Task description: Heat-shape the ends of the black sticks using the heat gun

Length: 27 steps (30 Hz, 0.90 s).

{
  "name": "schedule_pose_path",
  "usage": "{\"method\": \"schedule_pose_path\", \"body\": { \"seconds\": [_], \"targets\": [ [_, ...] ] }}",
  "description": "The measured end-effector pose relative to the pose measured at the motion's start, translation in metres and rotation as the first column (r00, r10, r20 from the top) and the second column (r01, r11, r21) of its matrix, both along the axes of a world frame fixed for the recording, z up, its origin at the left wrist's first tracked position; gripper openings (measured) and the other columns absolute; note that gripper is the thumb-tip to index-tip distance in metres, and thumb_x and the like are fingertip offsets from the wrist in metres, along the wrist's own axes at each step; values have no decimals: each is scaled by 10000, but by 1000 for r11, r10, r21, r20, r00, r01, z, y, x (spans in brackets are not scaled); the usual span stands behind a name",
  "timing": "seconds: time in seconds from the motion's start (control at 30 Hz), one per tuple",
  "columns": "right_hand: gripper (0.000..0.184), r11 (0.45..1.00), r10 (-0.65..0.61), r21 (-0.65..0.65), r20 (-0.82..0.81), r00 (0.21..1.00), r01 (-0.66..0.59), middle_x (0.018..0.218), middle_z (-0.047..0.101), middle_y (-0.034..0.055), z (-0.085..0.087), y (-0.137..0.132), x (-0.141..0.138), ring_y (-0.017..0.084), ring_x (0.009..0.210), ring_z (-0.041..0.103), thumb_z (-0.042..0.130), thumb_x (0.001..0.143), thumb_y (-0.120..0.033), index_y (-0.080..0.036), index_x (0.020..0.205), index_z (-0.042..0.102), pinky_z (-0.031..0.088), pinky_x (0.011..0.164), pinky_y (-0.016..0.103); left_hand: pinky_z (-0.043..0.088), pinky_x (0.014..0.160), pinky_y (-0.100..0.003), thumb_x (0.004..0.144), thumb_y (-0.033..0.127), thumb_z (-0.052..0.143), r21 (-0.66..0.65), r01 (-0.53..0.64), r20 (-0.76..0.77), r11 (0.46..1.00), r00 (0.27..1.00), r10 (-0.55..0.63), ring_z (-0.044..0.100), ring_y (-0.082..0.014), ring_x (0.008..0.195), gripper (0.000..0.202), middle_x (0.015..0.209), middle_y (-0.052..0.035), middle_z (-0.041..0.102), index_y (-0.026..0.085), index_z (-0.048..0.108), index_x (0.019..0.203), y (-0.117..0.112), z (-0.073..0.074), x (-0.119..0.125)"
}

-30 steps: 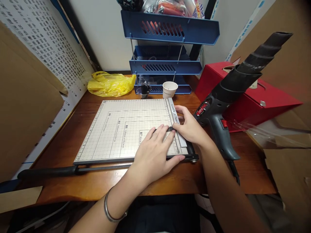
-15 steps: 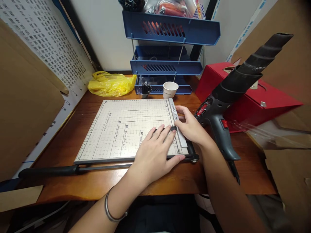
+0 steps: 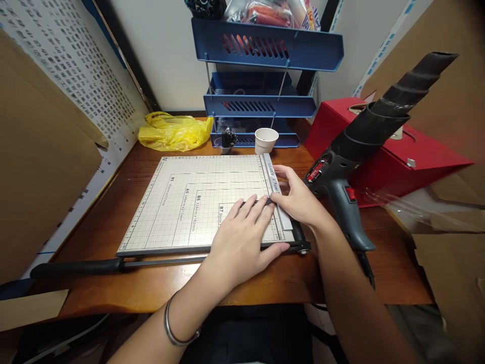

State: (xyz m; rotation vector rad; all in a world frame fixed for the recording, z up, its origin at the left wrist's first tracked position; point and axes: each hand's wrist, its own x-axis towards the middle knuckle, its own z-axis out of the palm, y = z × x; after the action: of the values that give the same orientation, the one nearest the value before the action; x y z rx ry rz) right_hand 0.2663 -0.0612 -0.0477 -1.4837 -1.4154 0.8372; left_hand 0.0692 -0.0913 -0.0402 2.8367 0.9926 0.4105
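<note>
Left hand lies palm-down, nearly flat, fingers slightly parted over thin black strips on the paper cutter, beside its metal rail. Right hand is half-curled, thumb at the strips' right end, other fingers beyond the rail; cannot tell whether it grips them. Heat gun is to the right

The paper cutter's board reads B5, A5, B6 and B7; its silver strip reads "Paper".
</note>
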Motion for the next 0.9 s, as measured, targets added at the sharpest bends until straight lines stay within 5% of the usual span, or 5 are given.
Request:
{"method": "schedule_pose_path", "body": {
  "seconds": [0.7, 0.9],
  "targets": [
    [641, 1000, 2, 12, 1, 1000, -2, 1470, 564, 89, -2, 1, 2, 255, 1276, 619, 624, 745, -144, -255, 1360, 476, 489, 1149, 495, 282, 1275, -532, 1026, 712, 378, -9, -1, -17, 1000, 1000, 1, 359, -345, 1548, 815, 1671, -134, 385, 107, 459, 1565, 0, 0, 0],
    [553, 1000, -31, -7, -21, 999, 31, 1464, 581, 85, -4, 4, 4, 236, 1228, 638, 564, 803, -154, -256, 1342, 500, 485, 1146, 495, 273, 1282, -522, 1019, 726, 376, -16, -4, -20, 1000, 1000, 3, 318, -323, 1570, 898, 1682, -144, 354, 65, 318, 1624, 1, 0, 2]
  ]
}}
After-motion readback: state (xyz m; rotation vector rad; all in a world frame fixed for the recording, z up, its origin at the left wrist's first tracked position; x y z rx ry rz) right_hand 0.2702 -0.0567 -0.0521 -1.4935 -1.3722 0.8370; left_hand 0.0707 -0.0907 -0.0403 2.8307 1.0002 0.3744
